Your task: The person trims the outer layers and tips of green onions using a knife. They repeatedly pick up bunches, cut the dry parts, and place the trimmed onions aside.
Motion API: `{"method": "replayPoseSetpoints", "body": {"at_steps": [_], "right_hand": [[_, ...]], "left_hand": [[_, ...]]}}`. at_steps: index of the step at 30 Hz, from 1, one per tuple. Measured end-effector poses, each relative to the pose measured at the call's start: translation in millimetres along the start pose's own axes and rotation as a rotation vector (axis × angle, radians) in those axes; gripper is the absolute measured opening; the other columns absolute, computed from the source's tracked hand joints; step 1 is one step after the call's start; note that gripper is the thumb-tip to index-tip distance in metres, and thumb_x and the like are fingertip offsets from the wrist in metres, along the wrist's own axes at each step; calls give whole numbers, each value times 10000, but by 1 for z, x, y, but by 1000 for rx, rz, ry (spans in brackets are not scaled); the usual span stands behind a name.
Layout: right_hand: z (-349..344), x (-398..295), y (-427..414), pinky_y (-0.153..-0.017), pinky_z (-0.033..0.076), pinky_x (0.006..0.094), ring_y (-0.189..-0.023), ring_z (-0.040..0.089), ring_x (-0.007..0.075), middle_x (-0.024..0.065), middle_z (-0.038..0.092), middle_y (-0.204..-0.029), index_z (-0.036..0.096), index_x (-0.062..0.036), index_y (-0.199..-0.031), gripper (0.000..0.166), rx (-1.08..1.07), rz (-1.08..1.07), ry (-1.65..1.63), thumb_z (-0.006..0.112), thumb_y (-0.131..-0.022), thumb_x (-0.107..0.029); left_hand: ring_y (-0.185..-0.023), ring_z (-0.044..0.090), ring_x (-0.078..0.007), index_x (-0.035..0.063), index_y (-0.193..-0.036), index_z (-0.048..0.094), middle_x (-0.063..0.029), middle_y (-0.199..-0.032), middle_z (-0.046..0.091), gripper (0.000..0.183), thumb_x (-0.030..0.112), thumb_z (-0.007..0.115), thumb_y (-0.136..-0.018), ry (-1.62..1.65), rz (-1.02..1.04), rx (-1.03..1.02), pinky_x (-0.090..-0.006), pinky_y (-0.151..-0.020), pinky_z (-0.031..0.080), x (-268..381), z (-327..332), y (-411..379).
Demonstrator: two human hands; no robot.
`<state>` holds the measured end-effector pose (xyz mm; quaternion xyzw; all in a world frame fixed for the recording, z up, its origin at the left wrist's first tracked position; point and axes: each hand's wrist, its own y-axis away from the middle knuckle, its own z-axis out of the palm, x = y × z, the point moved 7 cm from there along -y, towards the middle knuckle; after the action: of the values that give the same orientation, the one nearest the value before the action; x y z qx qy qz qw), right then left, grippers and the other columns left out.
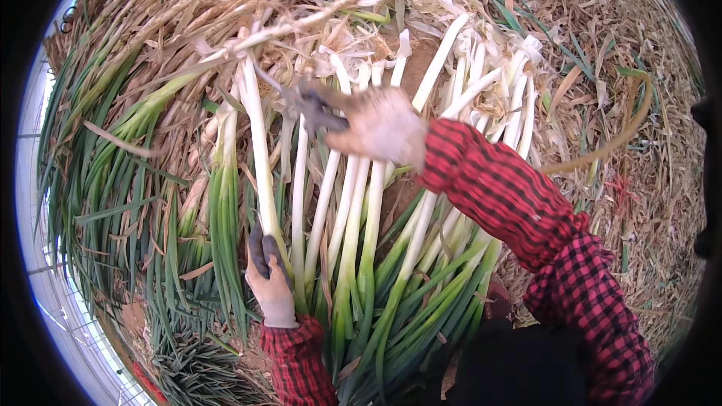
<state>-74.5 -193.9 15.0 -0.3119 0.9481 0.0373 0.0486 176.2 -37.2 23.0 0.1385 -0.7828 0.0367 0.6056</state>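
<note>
My left hand [269,279], in a pale glove with dark-coated fingers, grips a Welsh onion [258,141] low on its stalk, where white turns green. The stalk's root end points away from me. My right hand [375,124], gloved and blurred by motion, is closed around a grey hand tool [304,104], which looks like an air blow gun. Its thin tip points towards the upper part of the held stalk. Beneath my right hand lie several clean white-stemmed onions [344,203] side by side, their green leaves towards me.
Unpeeled onions [169,11] with dry brown skins are heaped at the left. Peeled skins [366,39] lie around the root ends. Dry husk litter [620,208] covers the ground at right, where a yellow-brown hose [612,144] curves. Cut leaves [203,372] sit at lower left.
</note>
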Motion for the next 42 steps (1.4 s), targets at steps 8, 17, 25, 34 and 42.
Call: {"method": "replayPoseSetpoints", "body": {"at_steps": [8, 17, 25, 34, 42], "right_hand": [[-1, 34, -10, -404, 506, 374, -504, 608, 185, 95, 677, -766, 347, -181, -1504, 665, 55, 289, -273, 486, -915, -457], [9, 7, 38, -484, 548, 408, -527, 646, 205, 72, 605, -673, 258, -152, -1552, 721, -215, 280, -255, 457, -922, -440], [-1, 1, 22, -674, 578, 460, -791, 727, 289, 134, 729, -889, 212, -201, -1572, 769, -187, 216, -365, 456, -892, -465], [26, -2, 17, -640, 572, 427, -711, 702, 256, 113, 727, -903, 297, -174, -1543, 721, -191, 202, -246, 471, -900, -451], [3, 9, 27, -767, 581, 391, -930, 723, 261, 167, 718, -1093, 161, -165, -1582, 738, -363, 278, -259, 426, -944, -423]], "left_hand": [[-1251, 532, -190, -83, -1408, 439, -139, -1382, 530, 426, -21, 422, -987, -64, -153, -100, -315, -1092, 379, -30, -9, 46], [-1115, 568, -139, -64, -1357, 508, -108, -1210, 616, 375, 83, 472, -1014, -146, -107, -129, -274, -1008, 408, -20, -1, 42], [-1125, 564, -139, -84, -1345, 508, -99, -1242, 606, 385, 123, 507, -1020, -94, -117, -93, -272, -1012, 407, -48, -21, 41], [-1084, 561, -133, -73, -1303, 539, -86, -1193, 609, 496, 337, 558, -1025, -130, -193, -111, -275, -976, 422, -54, -26, 34], [-1021, 597, -169, 0, -1311, 545, -102, -1173, 621, 409, 300, 496, -1037, -64, -320, -338, -317, -892, 481, -51, -33, 26]]}}
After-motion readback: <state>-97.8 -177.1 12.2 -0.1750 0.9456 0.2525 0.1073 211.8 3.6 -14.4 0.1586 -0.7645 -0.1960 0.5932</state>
